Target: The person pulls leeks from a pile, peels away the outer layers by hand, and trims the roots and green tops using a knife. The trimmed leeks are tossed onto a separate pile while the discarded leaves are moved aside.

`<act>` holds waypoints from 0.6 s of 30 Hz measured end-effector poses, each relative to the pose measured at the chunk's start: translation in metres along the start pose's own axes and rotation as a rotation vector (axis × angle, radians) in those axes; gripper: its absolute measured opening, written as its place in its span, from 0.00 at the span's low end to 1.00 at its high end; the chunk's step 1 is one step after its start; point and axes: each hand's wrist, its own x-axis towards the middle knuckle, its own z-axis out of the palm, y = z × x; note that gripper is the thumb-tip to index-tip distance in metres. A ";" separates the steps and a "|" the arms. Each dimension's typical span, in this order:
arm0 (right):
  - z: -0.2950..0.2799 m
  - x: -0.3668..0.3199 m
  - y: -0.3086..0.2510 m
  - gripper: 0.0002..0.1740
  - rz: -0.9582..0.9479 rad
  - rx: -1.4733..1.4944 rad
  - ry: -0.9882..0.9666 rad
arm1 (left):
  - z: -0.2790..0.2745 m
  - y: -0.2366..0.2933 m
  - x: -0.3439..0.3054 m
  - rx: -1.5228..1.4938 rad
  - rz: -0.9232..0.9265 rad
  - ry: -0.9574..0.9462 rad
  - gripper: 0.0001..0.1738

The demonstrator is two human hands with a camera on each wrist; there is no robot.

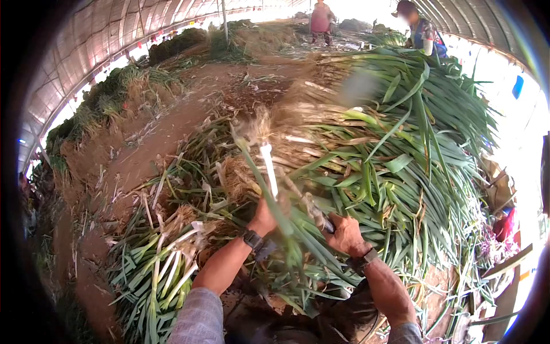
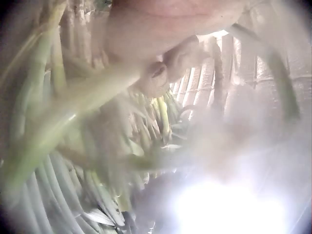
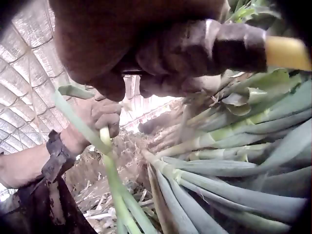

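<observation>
green onion stalk (image 1: 268, 166): one, held up in front of the big pile (image 1: 401, 143). White shaft up, blurred root tuft on top, green leaves running down toward the person.
left hand (image 1: 264, 218): grip closed round the stalk's lower shaft, at the big pile's near edge. Dark wristband (image 1: 252, 239) just below it.
right hand (image 1: 345, 234): just beside the left hand, against the big pile's near side. Grip curled round a dark wrapped handle (image 3: 234, 46) with a yellow end. Can't tell what tool it is.
big pile: green onions stacked high, roots toward the soil floor (image 1: 154, 149), leaves fanning the other way.
small bundle (image 1: 166, 258): loose green onions on the floor, left of the big pile and nearer the person.
two people (image 1: 321, 17): standing well beyond the big pile, at the far end.
greenhouse roof (image 1: 103, 34): arched, over the big pile.
</observation>
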 end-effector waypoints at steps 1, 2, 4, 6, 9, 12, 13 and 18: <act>-0.002 0.001 -0.004 0.15 -0.001 0.005 -0.001 | 0.002 0.005 -0.003 -0.013 -0.050 -0.178 0.34; -0.002 0.003 -0.007 0.15 0.067 0.017 -0.004 | 0.005 0.008 -0.002 -0.039 -0.060 -0.024 0.35; 0.000 0.008 -0.011 0.15 0.139 0.005 0.014 | 0.004 0.009 -0.006 0.032 -0.032 -0.051 0.35; 0.004 0.009 -0.013 0.16 0.024 0.008 0.002 | 0.004 0.009 -0.010 0.079 -0.027 -0.080 0.36; 0.009 0.012 -0.016 0.16 0.014 -0.017 -0.067 | 0.001 0.014 -0.011 0.069 -0.075 -0.046 0.37; 0.003 0.016 -0.021 0.15 -0.037 0.021 0.007 | -0.001 0.014 -0.014 0.060 -0.080 0.027 0.37; 0.007 0.018 -0.020 0.15 -0.047 0.022 0.004 | -0.001 0.016 -0.015 0.032 -0.100 0.017 0.37; 0.009 0.017 -0.014 0.18 0.062 0.009 -0.129 | -0.004 0.027 -0.017 0.162 -0.096 0.055 0.37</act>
